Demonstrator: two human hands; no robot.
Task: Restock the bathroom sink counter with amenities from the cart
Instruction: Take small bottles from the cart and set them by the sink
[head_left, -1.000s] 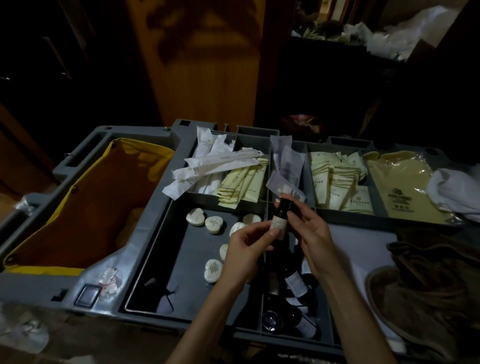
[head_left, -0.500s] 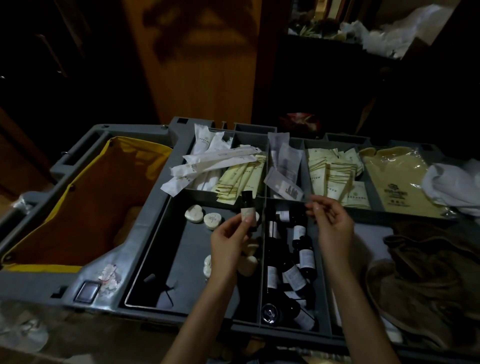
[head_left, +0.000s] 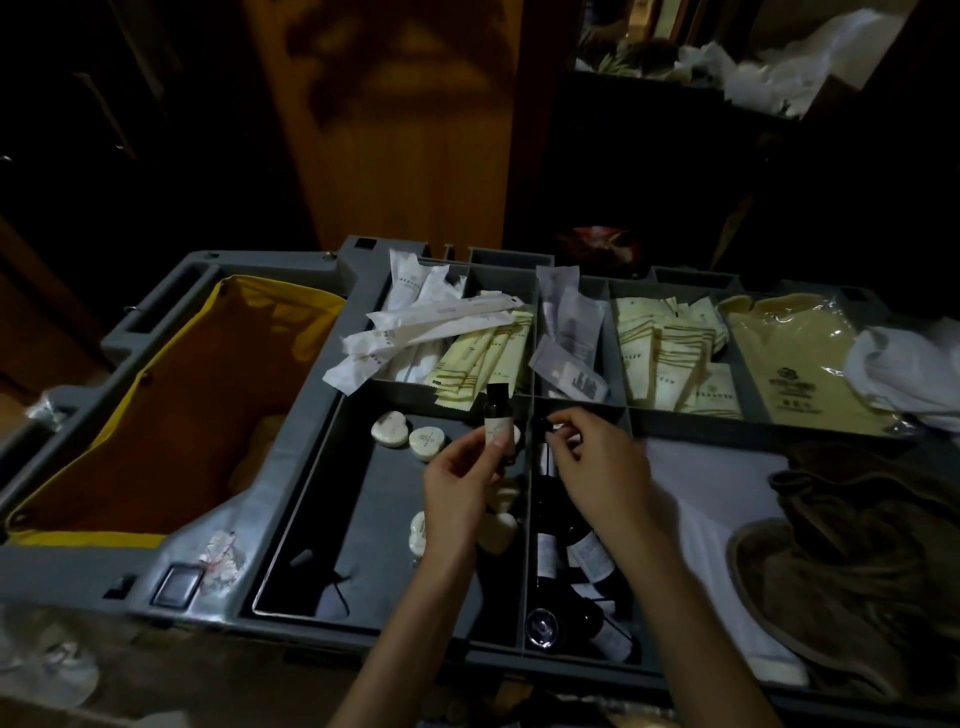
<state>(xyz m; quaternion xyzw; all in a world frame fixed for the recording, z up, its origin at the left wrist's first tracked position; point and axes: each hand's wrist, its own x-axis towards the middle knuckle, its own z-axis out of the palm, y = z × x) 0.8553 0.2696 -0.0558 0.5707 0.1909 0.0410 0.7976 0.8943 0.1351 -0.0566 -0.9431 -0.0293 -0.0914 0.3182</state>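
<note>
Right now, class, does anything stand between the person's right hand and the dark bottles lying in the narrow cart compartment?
Nothing visible does. The right hand hovers over the bottles, fingers curled just above them. The left hand holds one bottle upright to the side, over the soaps.

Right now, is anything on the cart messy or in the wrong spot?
Yes. Long white packets lie crooked across a divider at the back left, one end overhanging. A crumpled wrapper sits loose on the cart's grey ledge, front left.
</note>
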